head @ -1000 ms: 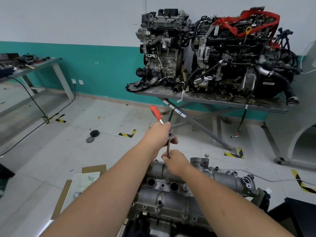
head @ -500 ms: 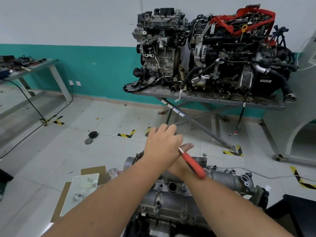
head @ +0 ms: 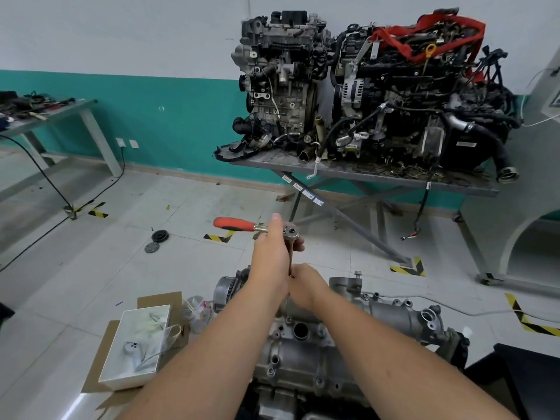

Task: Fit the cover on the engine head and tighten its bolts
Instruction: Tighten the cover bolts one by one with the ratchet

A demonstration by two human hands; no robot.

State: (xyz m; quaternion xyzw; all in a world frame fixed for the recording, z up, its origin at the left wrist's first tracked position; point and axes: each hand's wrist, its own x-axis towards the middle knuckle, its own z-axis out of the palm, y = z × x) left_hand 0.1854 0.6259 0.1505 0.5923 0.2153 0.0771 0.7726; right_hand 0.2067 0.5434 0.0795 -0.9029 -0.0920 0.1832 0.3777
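Cover (head: 306, 356) sits on the engine head, low centre of view, cast aluminium: rigid, heavy, won't flex. Ratchet (head: 257, 227) stands on a long extension over a bolt at the far edge. Left hand (head: 274, 253) wraps the ratchet just behind its head, red handle sticking out left. Right hand (head: 306, 286) curls round the extension's lower end, steadying it. Steel shaft likely slick; best grip is the rubber handle for torque.
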